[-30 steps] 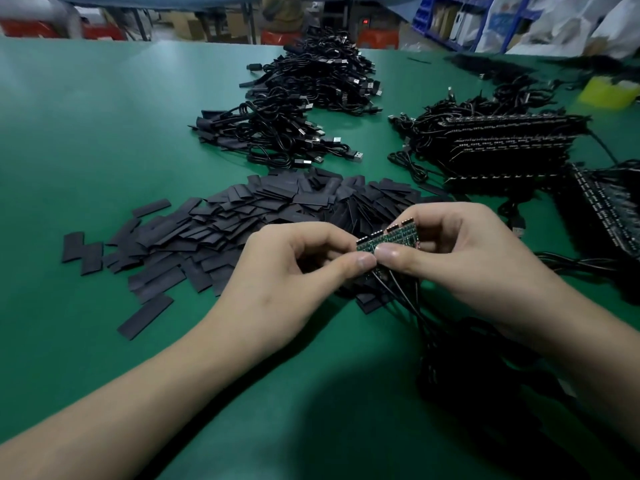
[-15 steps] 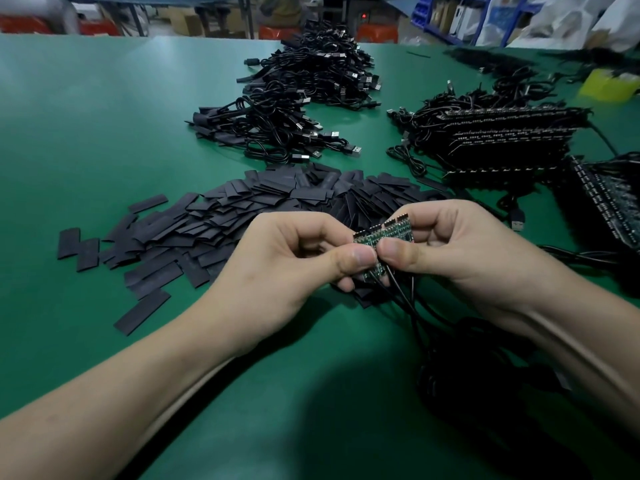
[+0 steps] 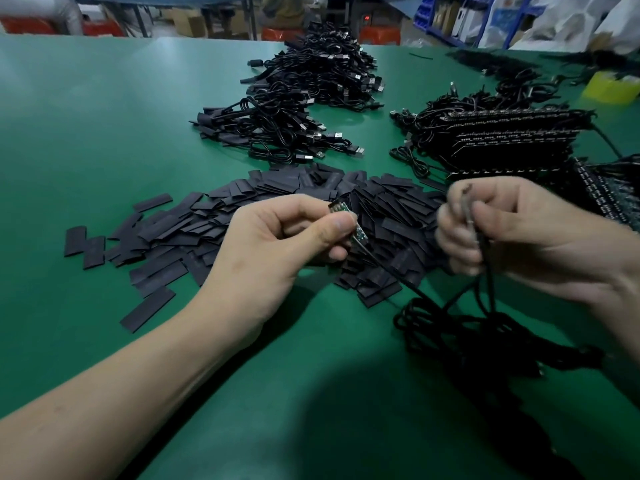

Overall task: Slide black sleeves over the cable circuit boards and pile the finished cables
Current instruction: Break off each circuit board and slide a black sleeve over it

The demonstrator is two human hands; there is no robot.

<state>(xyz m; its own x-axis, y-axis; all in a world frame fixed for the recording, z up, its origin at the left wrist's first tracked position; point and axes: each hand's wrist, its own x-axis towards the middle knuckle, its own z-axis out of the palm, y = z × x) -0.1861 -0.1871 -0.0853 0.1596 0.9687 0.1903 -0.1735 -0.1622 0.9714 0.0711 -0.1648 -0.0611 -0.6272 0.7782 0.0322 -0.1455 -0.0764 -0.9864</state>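
My left hand (image 3: 277, 244) pinches one small green circuit board (image 3: 346, 220) between thumb and forefinger, and its black cable (image 3: 388, 268) trails down to the right. My right hand (image 3: 512, 237), blurred, grips a bunch of remaining boards with their cables (image 3: 471, 216). Both hands hover above a wide heap of flat black sleeves (image 3: 242, 216) on the green table. The loose cables tangle in a dark coil (image 3: 467, 327) under my right wrist.
Two piles of sleeved cables with USB plugs lie beyond the sleeves, a near pile (image 3: 277, 133) and a far pile (image 3: 329, 74). Stacked rows of unsleeved boards (image 3: 502, 140) sit at right. A yellow tape roll (image 3: 609, 88) stands at far right. Green table surface (image 3: 86, 133) stretches left.
The hands, which held one panel of boards together, have pulled apart. My left hand now holds a single board away from the bunch in my right hand.
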